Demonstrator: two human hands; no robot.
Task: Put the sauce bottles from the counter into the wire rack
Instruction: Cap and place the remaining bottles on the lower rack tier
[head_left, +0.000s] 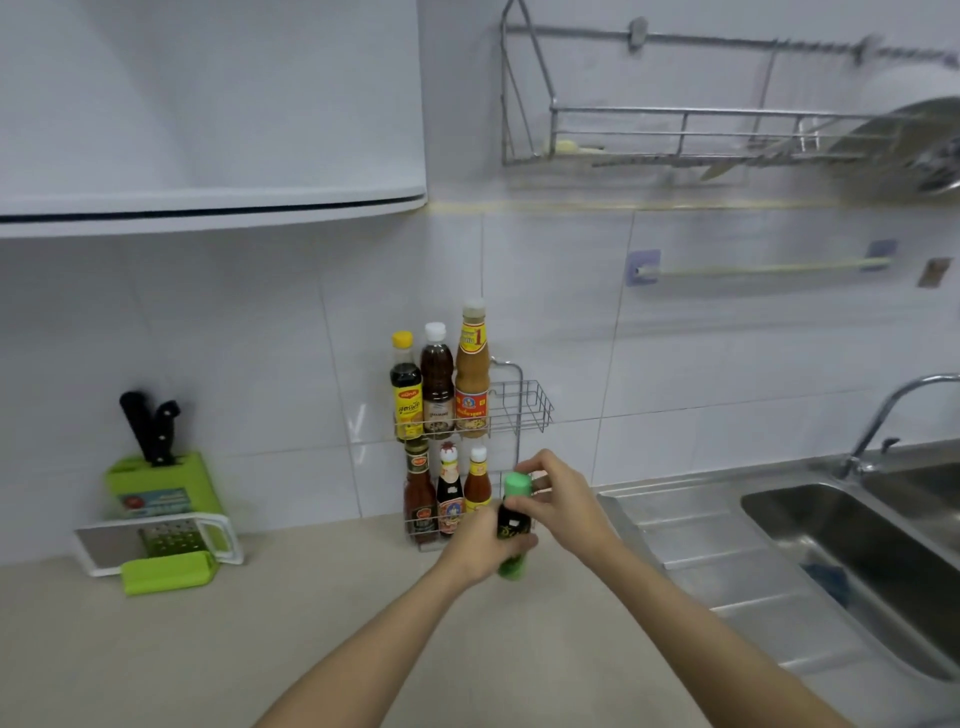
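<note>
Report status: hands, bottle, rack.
Left hand and right hand both grip green-capped bottle, upright, at wire rack. Six bottles racked. Right side of upper shelf free.

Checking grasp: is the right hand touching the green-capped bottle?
Touching. Head view shows the right hand with fingers wrapped round the green-capped bottle.

two bare forearms, seemingly no sleeves, jewellery.

Head view, probably close, down onto counter (311, 623).
</note>
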